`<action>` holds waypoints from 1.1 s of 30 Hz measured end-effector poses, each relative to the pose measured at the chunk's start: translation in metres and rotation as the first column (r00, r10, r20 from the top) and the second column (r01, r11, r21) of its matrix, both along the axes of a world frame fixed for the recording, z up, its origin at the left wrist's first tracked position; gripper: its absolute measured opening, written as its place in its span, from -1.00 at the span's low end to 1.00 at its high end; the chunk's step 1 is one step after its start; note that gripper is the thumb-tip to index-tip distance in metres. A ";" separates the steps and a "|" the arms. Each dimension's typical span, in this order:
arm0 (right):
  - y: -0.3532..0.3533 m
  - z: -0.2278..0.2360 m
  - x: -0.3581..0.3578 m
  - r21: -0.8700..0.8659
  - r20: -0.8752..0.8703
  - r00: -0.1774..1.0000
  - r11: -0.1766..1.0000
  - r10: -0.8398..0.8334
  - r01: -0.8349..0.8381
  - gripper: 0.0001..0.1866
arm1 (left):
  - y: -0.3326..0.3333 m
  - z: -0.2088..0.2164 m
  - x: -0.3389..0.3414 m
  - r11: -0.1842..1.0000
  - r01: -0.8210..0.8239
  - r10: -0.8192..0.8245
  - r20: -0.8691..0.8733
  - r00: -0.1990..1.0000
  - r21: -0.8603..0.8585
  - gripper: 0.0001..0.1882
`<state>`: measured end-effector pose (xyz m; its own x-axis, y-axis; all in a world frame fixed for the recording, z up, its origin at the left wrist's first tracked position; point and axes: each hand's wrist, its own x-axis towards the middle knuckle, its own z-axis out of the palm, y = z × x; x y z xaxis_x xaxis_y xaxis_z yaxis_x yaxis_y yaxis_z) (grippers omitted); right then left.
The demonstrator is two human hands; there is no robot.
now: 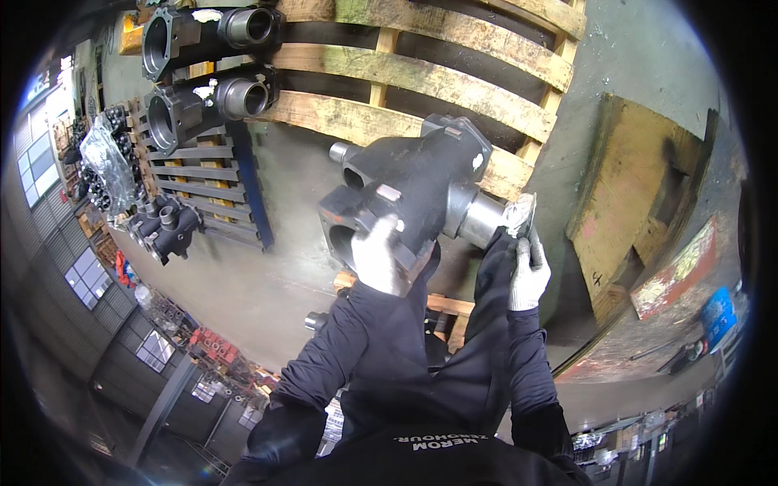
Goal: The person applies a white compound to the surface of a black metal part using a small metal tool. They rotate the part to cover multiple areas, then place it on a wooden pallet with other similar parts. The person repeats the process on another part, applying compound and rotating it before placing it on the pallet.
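A large black metal casting (405, 166) with several openings lies before me, partly over the wooden pallet's edge. Its bright machined pipe end (481, 219) points to the lower right. My left hand (377, 259), in a white glove, is at the casting's near left side, fingers bent over its top; glare hides what they close on. To the right, my gloved right hand (528, 275) pinches a small flat plate (532, 217). A lump of white putty-like material (517, 214) sits on the plate, right beside the pipe end.
Two similar black castings (212, 101) stand at the upper left of the wooden pallet (421, 69). A dark slatted rack (203, 174) and another casting (166, 225) lie farther left. Wooden boards (624, 186) lie on the right, near a blue object (718, 316).
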<state>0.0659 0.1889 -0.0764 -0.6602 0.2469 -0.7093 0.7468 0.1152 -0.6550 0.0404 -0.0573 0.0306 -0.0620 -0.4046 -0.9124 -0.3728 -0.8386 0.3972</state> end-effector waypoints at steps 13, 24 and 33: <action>0.040 0.059 -0.029 0.181 0.052 0.999 0.983 -0.011 0.001 -0.61 | 0.093 -0.040 0.004 0.872 0.392 -0.411 -0.002 0.912 -0.292 -0.75; 0.134 0.120 -0.016 0.330 -0.234 0.970 0.933 -0.069 0.145 -0.63 | 0.117 -0.039 -0.007 0.908 0.353 -0.357 0.025 0.934 -0.227 -0.76; 0.234 0.142 -0.014 0.677 -0.309 0.950 0.695 -0.032 0.243 -0.51 | 0.130 -0.068 -0.045 0.732 0.619 -0.590 0.187 0.785 -0.286 -0.70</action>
